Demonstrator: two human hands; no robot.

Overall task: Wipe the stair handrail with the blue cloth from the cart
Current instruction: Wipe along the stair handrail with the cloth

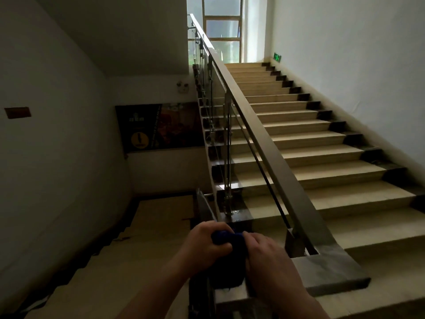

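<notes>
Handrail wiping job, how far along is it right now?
Done: the blue cloth is off the cart, bunched between the left hand and right hand. In hand: both hold it at the foot of the stairs, beside the rail's lower end. Left: the whole handrail climbing toward the window; the cloth is not on it yet.

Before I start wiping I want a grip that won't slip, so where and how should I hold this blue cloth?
The blue cloth is bunched between the left hand and right hand. Probably best to gather the bunched middle into one palm, coming from above, and leave the lower part hanging free. The handrail is flat-topped and sloping, so a flat pad pressed down on it should follow it.
</notes>
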